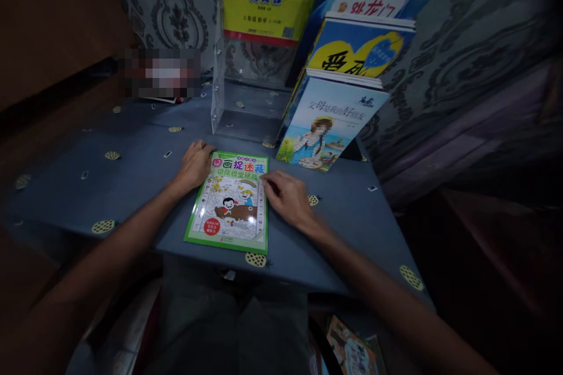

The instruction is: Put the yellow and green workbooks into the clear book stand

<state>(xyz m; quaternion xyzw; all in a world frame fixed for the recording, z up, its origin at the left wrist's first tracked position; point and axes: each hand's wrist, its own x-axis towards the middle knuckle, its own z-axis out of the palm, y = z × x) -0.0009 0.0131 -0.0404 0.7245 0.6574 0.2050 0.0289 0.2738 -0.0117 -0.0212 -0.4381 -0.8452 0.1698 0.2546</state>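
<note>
A thin green-bordered picture book (235,205) lies face up near the table's front edge, with a cartoon drawing and coloured Chinese title on its cover. At its upper left edge, my left hand (197,164) has its fingers curled in, gripping the side. Opposite, my right hand (288,196) holds the right edge with bent fingers, thumb and forefinger close together at the border. Some fingertips are hard to make out in the dim light.
Behind stands a clear acrylic book rack (217,82) with a yellow workbook (264,17). To its right, several books lean in tiers, a light-blue book (329,120) in front. A blurred-out item (160,73) lies back left. Below the right front edge are more books (352,345).
</note>
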